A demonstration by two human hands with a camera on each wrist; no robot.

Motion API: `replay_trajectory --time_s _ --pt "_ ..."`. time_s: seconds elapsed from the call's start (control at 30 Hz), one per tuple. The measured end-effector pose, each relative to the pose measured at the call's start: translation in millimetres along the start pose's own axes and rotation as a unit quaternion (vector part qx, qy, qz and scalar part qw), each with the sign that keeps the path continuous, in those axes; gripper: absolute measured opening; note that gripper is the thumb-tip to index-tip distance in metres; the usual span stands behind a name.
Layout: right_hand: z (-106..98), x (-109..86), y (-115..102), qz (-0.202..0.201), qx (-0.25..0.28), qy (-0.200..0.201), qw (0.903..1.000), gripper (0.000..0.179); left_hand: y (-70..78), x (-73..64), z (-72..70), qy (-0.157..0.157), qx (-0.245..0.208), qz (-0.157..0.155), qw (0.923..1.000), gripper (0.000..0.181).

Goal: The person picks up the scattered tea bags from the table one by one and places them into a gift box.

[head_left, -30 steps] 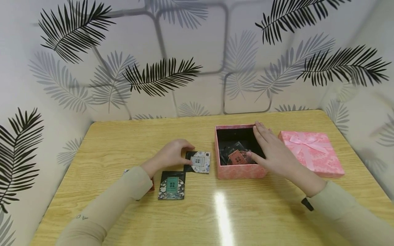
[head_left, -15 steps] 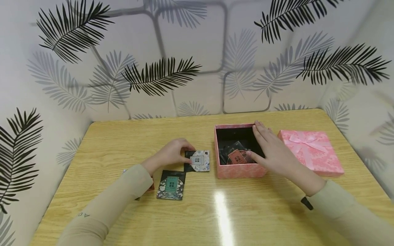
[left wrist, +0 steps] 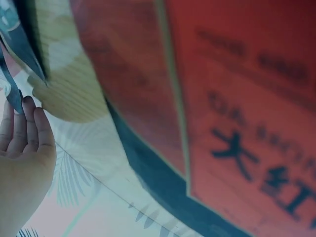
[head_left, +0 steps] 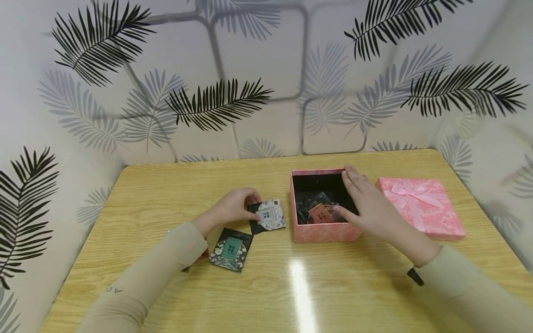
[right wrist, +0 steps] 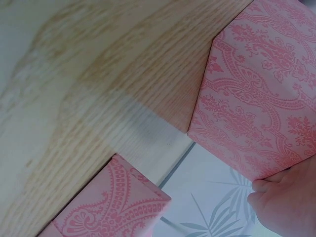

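Observation:
My left hand (head_left: 235, 208) pinches a small white-and-black patterned tea packet (head_left: 270, 215) at its dark left end, thumb in front and fingers behind. A dark packet with a green label (head_left: 231, 249) lies just below, beside the left sleeve. A red-labelled packet (left wrist: 242, 108), mostly hidden by that sleeve in the head view, fills much of the left wrist view. My right hand (head_left: 368, 201) holds the right wall of an open pink gift box (head_left: 326, 232), fingers along the rim and thumb over the inside. Dark packets, one with a red-orange label (head_left: 321, 213), lie in the box.
The pink box lid (head_left: 424, 208) with a ribbon bow lies right of the box, beyond the right wrist. All stands on a wood-grain table (head_left: 333, 286). Behind it rises a wall (head_left: 266, 60) patterned with leaves.
The white-and-black packet in the left hand has tilted, its right end turning upward. The green-labelled packet has turned slightly clockwise. The right hand and box stay in place.

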State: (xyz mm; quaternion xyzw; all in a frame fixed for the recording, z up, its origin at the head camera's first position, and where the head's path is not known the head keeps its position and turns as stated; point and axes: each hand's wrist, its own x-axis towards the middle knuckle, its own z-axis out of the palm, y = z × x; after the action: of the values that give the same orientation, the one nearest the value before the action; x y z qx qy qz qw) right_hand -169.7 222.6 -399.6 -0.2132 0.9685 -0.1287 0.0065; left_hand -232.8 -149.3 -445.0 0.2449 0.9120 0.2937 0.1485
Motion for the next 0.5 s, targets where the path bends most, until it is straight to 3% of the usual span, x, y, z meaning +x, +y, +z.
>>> replay_trajectory --time_s 0.23,0.5 --pt "0.0 -0.5 -0.7 0.005 0.001 -0.001 1.0 0.093 0.2 -3.8 -8.6 0.035 -0.045 -0.021 0.9982 0.031" --pt "0.3 0.2 -0.1 0.006 0.003 -0.001 1.0 0.094 2.0 -7.2 -22.2 0.096 -0.127 -0.067 0.985 0.016"
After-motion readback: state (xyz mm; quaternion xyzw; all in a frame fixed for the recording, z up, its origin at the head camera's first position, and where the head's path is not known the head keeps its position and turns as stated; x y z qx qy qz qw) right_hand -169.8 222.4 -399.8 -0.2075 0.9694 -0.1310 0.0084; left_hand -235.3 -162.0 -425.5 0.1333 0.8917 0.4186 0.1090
